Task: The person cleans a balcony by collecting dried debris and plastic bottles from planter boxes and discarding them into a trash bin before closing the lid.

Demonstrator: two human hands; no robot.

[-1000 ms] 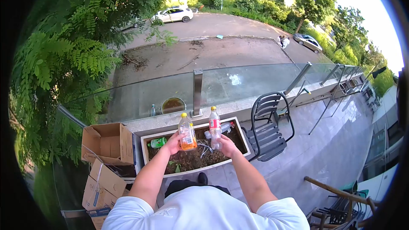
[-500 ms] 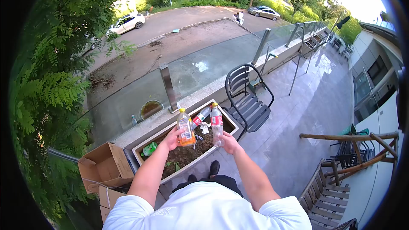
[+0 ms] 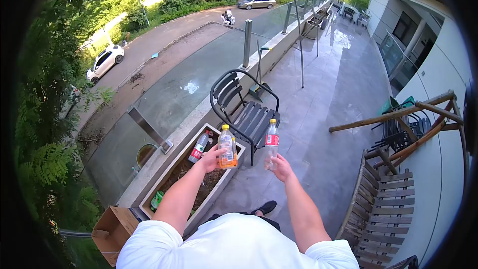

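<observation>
L hand (image 3: 213, 159) is closed round a clear btl w/ yellow cap (image 3: 227, 149), orange liquid at the bottom, held about upright, cap up. R hand (image 3: 282, 167) grips the lower part of a clear btl w/ red label (image 3: 272, 145), also approx. upright, yellow cap on top; looks empty. The 2 btls are near each other, w/ a gap between. Both are held up in front of the body, the L one over the end of the planter (image 3: 222, 185), the R one seen against the chair edge & tiled floor (image 3: 308, 119). In the planter, on soil: a lying btl w/ red-and-green label (image 3: 199, 147) just beside L hand, plus a green btl (image 3: 157, 200) at the near end. Black slatted chair (image 3: 254, 122) stands by the planter's far end; open cardboard box (image 3: 113, 234) near its other end.
</observation>
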